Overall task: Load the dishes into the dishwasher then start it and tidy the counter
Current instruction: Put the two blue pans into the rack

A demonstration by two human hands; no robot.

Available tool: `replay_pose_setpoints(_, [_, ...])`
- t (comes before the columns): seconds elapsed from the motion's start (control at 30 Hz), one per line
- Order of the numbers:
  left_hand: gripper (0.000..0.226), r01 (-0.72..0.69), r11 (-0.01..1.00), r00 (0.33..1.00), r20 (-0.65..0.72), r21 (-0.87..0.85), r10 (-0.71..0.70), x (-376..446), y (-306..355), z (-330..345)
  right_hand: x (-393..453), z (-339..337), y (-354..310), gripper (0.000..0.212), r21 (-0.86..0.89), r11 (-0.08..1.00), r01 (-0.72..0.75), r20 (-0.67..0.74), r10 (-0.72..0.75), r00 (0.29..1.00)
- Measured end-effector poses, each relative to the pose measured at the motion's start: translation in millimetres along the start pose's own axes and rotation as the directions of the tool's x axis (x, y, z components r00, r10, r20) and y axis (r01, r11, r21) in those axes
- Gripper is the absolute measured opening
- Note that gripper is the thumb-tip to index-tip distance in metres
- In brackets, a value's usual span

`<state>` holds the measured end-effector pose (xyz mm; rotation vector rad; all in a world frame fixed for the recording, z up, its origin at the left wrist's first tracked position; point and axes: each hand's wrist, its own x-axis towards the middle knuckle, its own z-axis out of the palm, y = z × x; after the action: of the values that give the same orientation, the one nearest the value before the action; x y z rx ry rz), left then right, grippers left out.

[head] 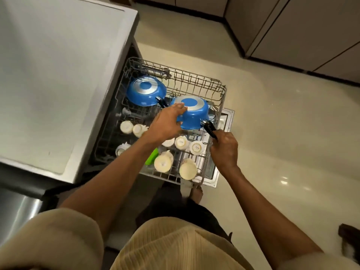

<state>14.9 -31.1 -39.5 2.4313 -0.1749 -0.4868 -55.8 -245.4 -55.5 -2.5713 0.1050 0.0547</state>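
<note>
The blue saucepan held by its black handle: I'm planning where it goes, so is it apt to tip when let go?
Probably, if released early: the blue saucepan sits inverted and tilted over the rack. Its long black handle likely pulls it sideways.

Rack count — pans and cups

Two blue pans, both upside down — one far left point(146, 90), one point(192, 114) right of it. About nine white cups, bottoms up, nearer: two left point(126, 127) point(138, 130), one near left point(121, 150), three in a middle row point(196, 147), two nearest point(163, 163) point(188, 169). One green item point(152, 156). Two hands point(165, 123) point(225, 148).
</note>
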Motion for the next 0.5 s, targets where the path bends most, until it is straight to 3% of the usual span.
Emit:
replay_pose_setpoints(0.23, [0.089, -0.015, 0.995, 0.978, 0.209, 0.101, -0.006, 73.5, -27.6, -16.0, 59.5, 46.7, -10.0, 0.032, -0.007, 0.984, -0.176, 0.066, 0.176, 0.982])
replay_pose_setpoints(0.5, [0.1, -0.02, 0.97, 0.948, 0.312, 0.244, -0.059, 125.8, -52.9, -7.3, 99.0, 99.1, -9.5, 0.034, 0.029, 0.95, -0.31, 0.077, 0.307, 0.949])
